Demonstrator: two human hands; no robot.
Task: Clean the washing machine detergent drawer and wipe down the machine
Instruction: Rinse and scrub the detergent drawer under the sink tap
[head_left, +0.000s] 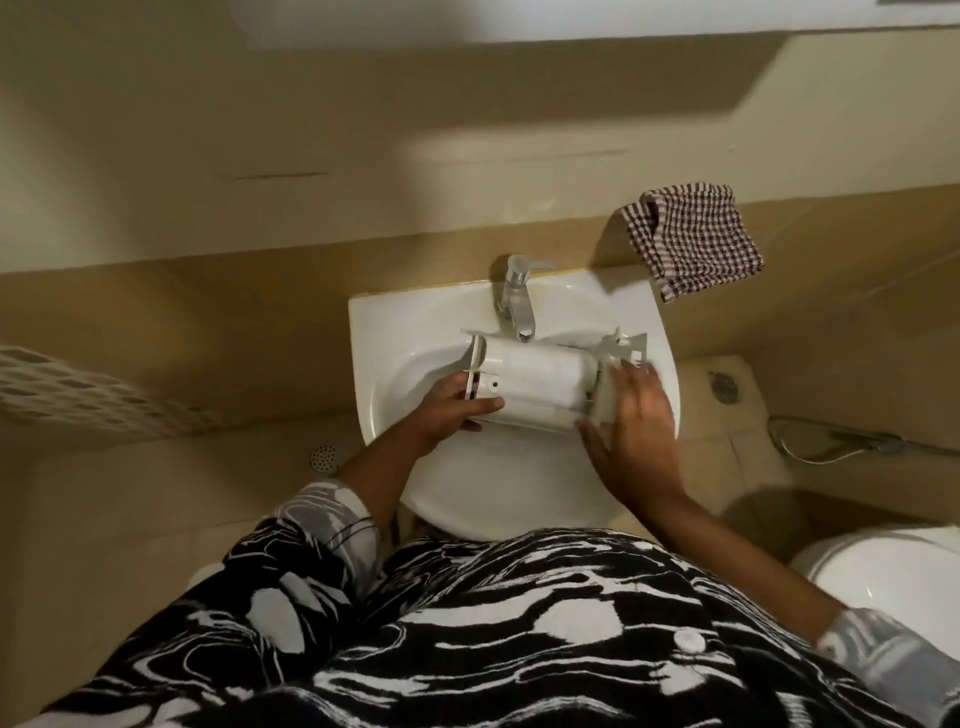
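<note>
A white plastic detergent drawer (540, 374) lies sideways across the white washbasin (379, 322), under the chrome tap (514, 296). My left hand (452, 410) grips the drawer's left end, thumb on its front face. My right hand (628, 415) lies over the drawer's right end with fingers spread and blurred; whether it holds anything there is unclear. No water is seen running from the tap.
A checked cloth (696, 239) lies on the beige ledge behind the basin, at the right. A white toilet (883, 577) stands at the lower right, with a hose (831, 441) and floor drain (724, 387) behind it. A perforated basket (78, 389) sits at the left.
</note>
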